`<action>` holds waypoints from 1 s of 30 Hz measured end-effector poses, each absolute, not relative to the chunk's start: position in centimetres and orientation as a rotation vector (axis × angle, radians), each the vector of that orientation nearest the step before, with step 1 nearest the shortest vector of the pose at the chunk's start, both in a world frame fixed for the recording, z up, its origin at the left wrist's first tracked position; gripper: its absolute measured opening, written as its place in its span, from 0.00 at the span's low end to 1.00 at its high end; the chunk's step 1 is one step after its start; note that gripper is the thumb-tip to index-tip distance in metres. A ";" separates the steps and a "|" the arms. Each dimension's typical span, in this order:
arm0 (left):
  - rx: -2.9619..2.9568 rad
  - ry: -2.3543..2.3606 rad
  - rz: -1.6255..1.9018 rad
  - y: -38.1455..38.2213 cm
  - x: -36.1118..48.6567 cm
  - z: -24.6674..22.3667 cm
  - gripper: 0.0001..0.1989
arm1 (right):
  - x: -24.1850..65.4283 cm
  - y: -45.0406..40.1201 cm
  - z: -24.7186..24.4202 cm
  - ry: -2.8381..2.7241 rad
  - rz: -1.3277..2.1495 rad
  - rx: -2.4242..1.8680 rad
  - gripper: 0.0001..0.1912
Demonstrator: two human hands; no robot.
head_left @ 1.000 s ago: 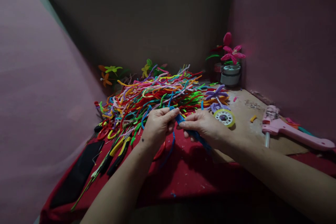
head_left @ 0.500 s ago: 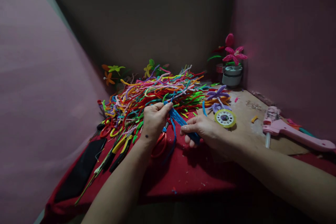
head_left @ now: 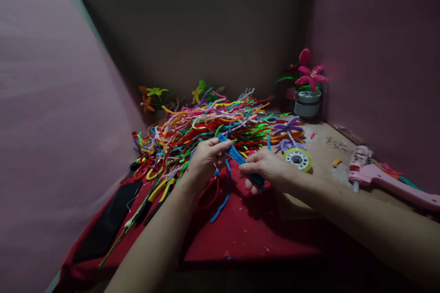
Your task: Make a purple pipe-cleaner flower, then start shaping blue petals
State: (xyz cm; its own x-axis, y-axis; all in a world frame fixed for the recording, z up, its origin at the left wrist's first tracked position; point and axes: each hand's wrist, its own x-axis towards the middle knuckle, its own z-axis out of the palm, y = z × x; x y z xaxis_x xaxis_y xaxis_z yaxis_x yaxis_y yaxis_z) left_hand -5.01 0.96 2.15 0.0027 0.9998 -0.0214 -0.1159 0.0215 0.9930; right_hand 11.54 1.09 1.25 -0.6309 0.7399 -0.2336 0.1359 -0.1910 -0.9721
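A bundle of blue fuzzy stems (head_left: pixel 237 155) stretches between my two hands, slanting down to the right. My left hand (head_left: pixel 208 158) pinches its upper left end, thumb on top. Around the lower right part, the fingers of my right hand (head_left: pixel 263 168) are closed. One loose blue stem (head_left: pixel 223 206) hangs down below my left hand over the red cloth. Red-handled scissors (head_left: pixel 210 194) lie partly hidden behind my left wrist. Just beyond the hands spreads a large heap of multicoloured fuzzy stems (head_left: pixel 206 121).
A black phone (head_left: pixel 108 222) and yellow-black pliers (head_left: pixel 161 192) lie at left on the red cloth (head_left: pixel 247 238). At right are a yellow tape roll (head_left: pixel 298 159), a purple flower (head_left: pixel 288 126), a pink glue gun (head_left: pixel 374 176) and a grey pot (head_left: pixel 307 103) with a pink flower.
The view has shifted slightly. My left hand has turned a little at the bundle's upper end, and the loose blue stem now hangs farther out to the lower left.
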 end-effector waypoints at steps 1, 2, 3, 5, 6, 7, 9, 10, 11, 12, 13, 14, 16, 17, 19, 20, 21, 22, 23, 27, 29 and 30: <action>1.078 1.109 1.229 1.0 -4.8 2.0 0.13 | 11.6 1.2 0.9 -1.639 1.890 -1.003 0.08; 1.063 1.096 1.213 1.0 -4.6 1.8 0.13 | 11.7 1.3 0.6 -1.633 1.908 -0.993 0.08; 1.055 1.091 1.195 0.9 -4.5 1.7 0.14 | 11.7 1.3 0.4 -1.625 1.924 -0.989 0.08; 1.040 1.074 1.155 0.8 -4.2 1.6 0.14 | 11.8 1.4 0.1 -1.606 1.939 -0.995 0.08; 1.027 1.057 1.125 0.8 -4.2 1.6 0.14 | 11.9 1.4 0.0 -1.595 1.934 -1.002 0.08; 1.008 1.037 1.092 0.7 -4.1 1.6 0.14 | 12.0 1.4 0.0 -1.584 1.925 -1.008 0.09; 0.971 0.998 1.029 0.7 -4.1 1.6 0.12 | 12.1 1.3 0.1 -1.569 1.906 -1.006 0.09; 0.958 0.981 1.017 0.7 -4.1 1.6 0.11 | 12.1 1.3 0.1 -1.564 1.911 -0.997 0.09; 0.951 0.968 1.023 0.7 -4.1 1.6 0.11 | 12.2 1.2 0.1 -1.562 1.926 -0.985 0.10; 0.949 0.958 1.041 0.8 -4.2 1.5 0.12 | 12.2 1.2 0.0 -1.561 1.947 -0.977 0.10; 0.950 0.951 1.064 0.8 -4.2 1.4 0.13 | 12.2 1.1 -0.1 -1.559 1.974 -0.967 0.10; 0.957 0.954 1.088 0.9 -4.2 1.2 0.12 | 12.2 1.1 -0.2 -1.555 2.004 -0.954 0.10; 0.994 0.998 1.149 1.0 -4.2 1.1 0.11 | 12.1 1.1 -0.4 -1.534 2.053 -0.926 0.09; 1.021 1.032 1.179 1.0 -4.2 1.0 0.12 | 12.1 1.0 -0.5 -1.512 2.066 -0.912 0.08; 1.083 1.104 1.217 0.9 -4.0 1.1 0.12 | 12.0 1.0 -0.5 -1.453 2.077 -0.869 0.06; 1.120 1.141 1.209 0.8 -3.9 1.1 0.12 | 12.0 1.0 -0.5 -1.424 2.070 -0.843 0.06; 1.161 1.176 1.182 0.7 -3.8 1.2 0.13 | 12.0 1.0 -0.5 -1.401 2.057 -0.818 0.06; 1.206 1.214 1.146 0.5 -3.6 1.3 0.13 | 11.9 1.0 -0.4 -1.388 2.042 -0.800 0.07; 1.261 1.258 1.113 0.4 -3.4 1.4 0.14 | 11.9 1.0 -0.4 -1.381 2.027 -0.795 0.08; 1.473 1.439 1.084 -0.2 -2.5 1.4 0.14 | 11.6 1.1 -0.3 -1.404 1.956 -0.913 0.08; 1.574 1.530 1.131 -0.4 -2.3 1.3 0.13 | 11.4 1.0 -0.3 -1.427 1.929 -0.975 0.08; 1.634 1.579 1.171 -0.5 -2.2 1.3 0.13 | 11.3 0.9 -0.4 -1.433 1.927 -0.997 0.08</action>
State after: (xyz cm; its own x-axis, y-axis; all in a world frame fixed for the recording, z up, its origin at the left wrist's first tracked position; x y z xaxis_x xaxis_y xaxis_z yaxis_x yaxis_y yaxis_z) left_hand -2.19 -0.51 1.26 -0.0847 0.9771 0.1952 0.4709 -0.1334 0.8720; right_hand 11.32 0.94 -0.39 -0.5841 0.7743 -0.2435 0.0104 -0.2928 -0.9561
